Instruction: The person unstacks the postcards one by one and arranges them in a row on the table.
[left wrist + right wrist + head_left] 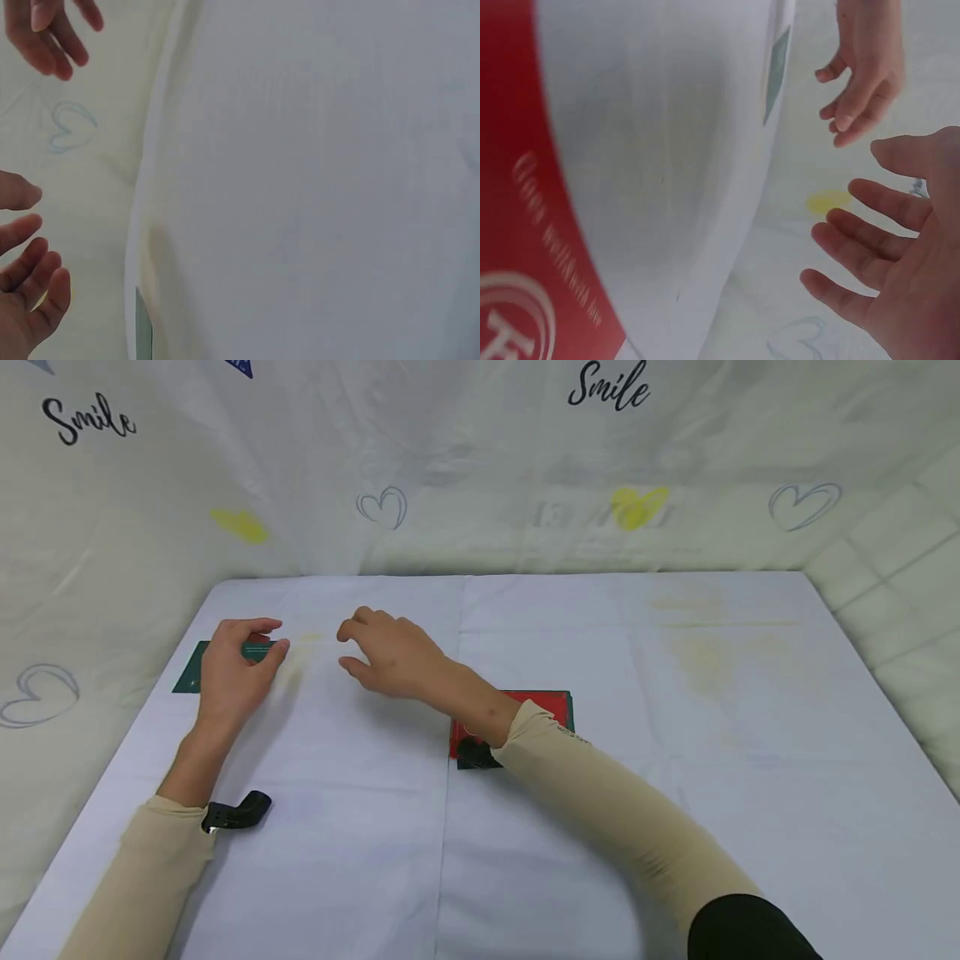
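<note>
My left hand is over a dark green flat card at the table's left side, its fingers bent loosely and thumb apart from them. The hand hides the middle of the card. To its right my right hand hovers above the white tabletop, holding nothing, fingers relaxed and thumb spread away. Under the right forearm lies a red flat piece on a dark green one, partly covered by the arm. White lettering and a round white emblem show on the red piece in the right wrist view.
A white sheet covers the table, with a crease down the middle. Behind it hangs a pale curtain printed with hearts and "Smile". A black wrist strap sticks out beside the left sleeve.
</note>
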Demonstrator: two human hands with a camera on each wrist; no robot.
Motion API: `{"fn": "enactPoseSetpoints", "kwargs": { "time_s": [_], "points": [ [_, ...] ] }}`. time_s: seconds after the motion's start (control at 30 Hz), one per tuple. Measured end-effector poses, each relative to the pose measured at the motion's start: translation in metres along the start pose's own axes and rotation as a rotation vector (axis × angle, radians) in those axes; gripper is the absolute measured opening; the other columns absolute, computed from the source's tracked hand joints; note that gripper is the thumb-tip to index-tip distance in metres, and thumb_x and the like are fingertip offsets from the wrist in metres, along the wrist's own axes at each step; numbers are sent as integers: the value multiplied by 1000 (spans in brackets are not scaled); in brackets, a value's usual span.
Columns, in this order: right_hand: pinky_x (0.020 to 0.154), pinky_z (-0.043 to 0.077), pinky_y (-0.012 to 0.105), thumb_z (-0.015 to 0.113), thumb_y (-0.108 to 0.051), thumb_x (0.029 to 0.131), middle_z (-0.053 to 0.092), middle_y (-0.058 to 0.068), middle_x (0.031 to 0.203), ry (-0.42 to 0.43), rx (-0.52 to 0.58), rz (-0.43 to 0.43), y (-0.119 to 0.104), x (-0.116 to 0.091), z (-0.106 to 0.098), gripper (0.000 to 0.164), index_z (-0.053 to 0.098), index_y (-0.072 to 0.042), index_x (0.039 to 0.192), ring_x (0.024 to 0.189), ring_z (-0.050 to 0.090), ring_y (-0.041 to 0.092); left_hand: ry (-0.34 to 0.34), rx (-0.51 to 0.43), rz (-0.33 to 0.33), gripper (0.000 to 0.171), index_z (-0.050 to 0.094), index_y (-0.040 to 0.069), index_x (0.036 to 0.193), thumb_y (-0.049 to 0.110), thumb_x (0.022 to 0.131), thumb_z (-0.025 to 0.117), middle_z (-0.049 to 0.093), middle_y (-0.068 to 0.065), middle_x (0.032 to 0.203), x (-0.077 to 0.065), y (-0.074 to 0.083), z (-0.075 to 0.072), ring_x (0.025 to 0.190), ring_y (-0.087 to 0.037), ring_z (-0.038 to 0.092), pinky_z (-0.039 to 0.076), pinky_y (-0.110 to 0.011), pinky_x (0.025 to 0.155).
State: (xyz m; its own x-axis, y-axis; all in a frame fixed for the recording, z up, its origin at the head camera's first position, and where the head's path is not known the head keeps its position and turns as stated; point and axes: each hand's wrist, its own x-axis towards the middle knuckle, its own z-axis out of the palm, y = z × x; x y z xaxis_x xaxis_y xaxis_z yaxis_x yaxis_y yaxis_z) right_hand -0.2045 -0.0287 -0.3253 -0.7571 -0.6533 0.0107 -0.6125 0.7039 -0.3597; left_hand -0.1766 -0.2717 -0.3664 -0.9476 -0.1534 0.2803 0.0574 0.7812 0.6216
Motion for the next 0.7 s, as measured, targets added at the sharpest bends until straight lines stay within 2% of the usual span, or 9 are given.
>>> {"fn": "enactPoseSetpoints", "kwargs": {
  "time_s": [0.27, 0.5, 0.7],
  "points": [
    [98, 55, 34, 59, -37, 106, 58, -5, 143, 32, 152, 53, 23, -22, -13, 36, 62, -22, 139, 120, 64, 17, -39, -39, 62, 39, 65, 7, 137, 23, 102, 67, 60, -19, 131, -4, 19, 17, 118, -35, 60, 38, -15, 77],
    [103, 54, 36, 60, -35, 105, 60, -4, 140, 46, 198, 83, 43, -39, -19, 35, 63, -21, 137, 129, 60, 15, -82, -78, 106, 37, 65, 9, 136, 22, 102, 67, 61, -17, 129, -7, 30, 27, 118, -32, 61, 41, -19, 78],
    [100, 54, 36, 61, -31, 105, 61, -4, 135, 73, 238, 91, 57, -52, -23, 33, 64, -20, 136, 128, 59, 16, -119, -89, 138, 37, 66, 8, 136, 21, 101, 68, 62, -15, 129, -9, 36, 35, 117, -30, 61, 43, -24, 80]
  ]
}}
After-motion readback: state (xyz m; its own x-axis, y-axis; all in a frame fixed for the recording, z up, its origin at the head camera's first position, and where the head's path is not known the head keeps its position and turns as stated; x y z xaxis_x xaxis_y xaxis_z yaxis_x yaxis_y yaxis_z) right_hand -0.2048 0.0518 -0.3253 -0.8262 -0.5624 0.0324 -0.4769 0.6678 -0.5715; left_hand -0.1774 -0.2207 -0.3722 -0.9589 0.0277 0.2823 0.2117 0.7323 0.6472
